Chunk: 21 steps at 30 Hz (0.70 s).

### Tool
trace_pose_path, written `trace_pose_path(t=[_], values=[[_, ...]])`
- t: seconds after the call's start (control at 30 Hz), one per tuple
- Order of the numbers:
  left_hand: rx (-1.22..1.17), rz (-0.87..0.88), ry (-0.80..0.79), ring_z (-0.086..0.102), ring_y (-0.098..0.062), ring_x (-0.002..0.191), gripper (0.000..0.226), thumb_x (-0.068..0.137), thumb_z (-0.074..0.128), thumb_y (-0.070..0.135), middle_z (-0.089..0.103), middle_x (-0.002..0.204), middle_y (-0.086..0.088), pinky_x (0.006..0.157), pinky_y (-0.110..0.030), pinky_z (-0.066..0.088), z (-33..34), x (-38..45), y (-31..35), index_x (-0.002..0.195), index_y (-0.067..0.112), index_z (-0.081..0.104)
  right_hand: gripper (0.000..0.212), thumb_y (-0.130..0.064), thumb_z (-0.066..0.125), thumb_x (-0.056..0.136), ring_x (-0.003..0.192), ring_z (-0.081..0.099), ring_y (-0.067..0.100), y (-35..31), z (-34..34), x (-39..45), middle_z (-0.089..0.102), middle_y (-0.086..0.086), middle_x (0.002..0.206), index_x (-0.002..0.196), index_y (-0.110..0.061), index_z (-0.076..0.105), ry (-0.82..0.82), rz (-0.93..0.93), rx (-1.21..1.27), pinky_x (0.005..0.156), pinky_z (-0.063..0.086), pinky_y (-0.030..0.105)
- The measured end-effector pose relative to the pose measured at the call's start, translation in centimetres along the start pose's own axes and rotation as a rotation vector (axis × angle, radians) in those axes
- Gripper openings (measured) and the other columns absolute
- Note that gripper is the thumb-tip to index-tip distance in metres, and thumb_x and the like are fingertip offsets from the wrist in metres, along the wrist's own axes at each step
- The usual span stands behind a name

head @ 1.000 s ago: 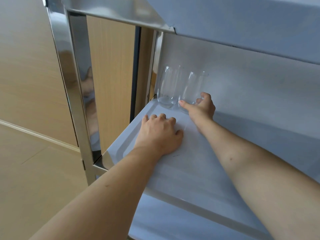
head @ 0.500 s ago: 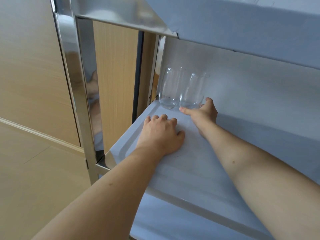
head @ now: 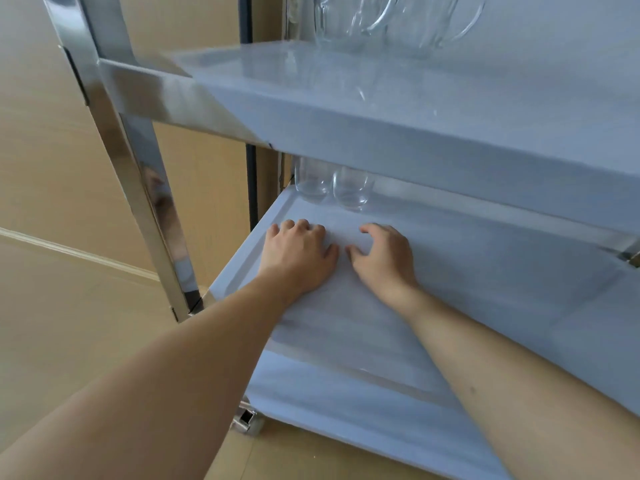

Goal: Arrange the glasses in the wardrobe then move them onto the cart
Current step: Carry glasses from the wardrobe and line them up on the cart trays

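On cart shelf [head: 450, 258], glasses [head: 332, 187] upright, side-by-side

Wood-grain panelling [head: 45, 174] filled the left of the view, crossed by a pale horizontal strip [head: 79, 252]; a dark vertical seam [head: 251, 188] ran between panels at centre, and tan flooring [head: 294, 455] lay along the bottom edge

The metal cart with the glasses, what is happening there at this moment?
A person is loading clear drinking glasses onto a steel cart with pale grey shelves. Two clear tumblers stand side by side at the back left corner of the middle shelf. Neither of the hands holds anything: the left hand lies flat on that shelf, the right hand rests beside it, loosely curled. More glassware stands on the shelf above.
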<state>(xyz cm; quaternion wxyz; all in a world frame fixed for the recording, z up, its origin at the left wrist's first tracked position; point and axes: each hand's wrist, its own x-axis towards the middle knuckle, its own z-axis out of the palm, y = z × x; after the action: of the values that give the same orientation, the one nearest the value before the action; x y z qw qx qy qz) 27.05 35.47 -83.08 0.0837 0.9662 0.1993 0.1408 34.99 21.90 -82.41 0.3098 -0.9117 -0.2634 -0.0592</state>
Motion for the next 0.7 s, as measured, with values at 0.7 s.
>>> trace_pose_path(t=[0.7], values=[[-0.034,-0.06,-0.685,0.036,-0.031,0.136,0.047,0.097,0.051,0.032,0.045,0.145,-0.011,0.104,-0.045,0.041,-22.0,-17.8,8.5,0.14,0.012,0.049,0.053,-0.034,0.058,0.099,0.14,0.036,0.031,-8.2,-19.8,-21.5,0.043,0.009,0.152,0.146,-0.014,0.048,-0.609,0.234,-0.148,0.11,0.036,0.042]])
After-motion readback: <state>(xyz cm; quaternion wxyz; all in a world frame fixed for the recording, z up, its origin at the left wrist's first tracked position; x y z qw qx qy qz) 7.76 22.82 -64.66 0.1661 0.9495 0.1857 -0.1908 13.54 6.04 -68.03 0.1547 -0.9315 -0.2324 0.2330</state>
